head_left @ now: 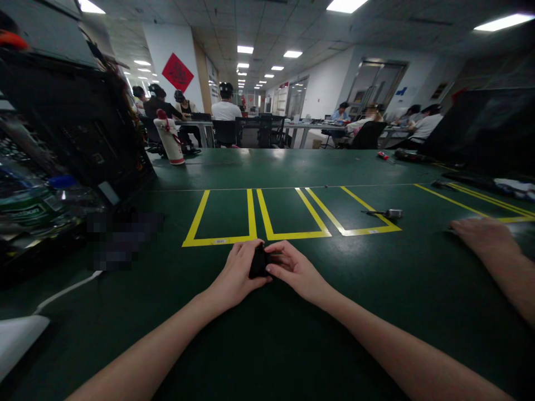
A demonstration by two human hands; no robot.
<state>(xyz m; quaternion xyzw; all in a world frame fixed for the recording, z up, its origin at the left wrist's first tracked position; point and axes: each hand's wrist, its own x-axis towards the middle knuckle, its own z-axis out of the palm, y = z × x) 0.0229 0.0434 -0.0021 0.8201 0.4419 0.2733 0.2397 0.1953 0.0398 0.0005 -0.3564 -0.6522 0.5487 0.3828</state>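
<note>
A small black box-like object (pixel 258 263) is held low over the green table, just in front of the yellow tape frames. My left hand (pixel 239 268) wraps around it from the left, thumb below and fingers over the top. From the right, my right hand (pixel 296 272) meets its side with curled fingers and thumb; the fingertips partly cover that edge. What exactly the object is cannot be made out. Beyond my right hand, a tool with a thin dark shaft and a grey handle (pixel 393 213) lies across the rightmost of the three nearby tape frames.
Another person's hand (pixel 487 236) rests on the table at right. Yellow tape (pixel 221 241) marks the green tabletop (pixel 267 345). At left stand a large black case (pixel 92 128), a bottle (pixel 29 200) and a white cable (pixel 62 289). A white cylinder (pixel 170 139) stands farther back.
</note>
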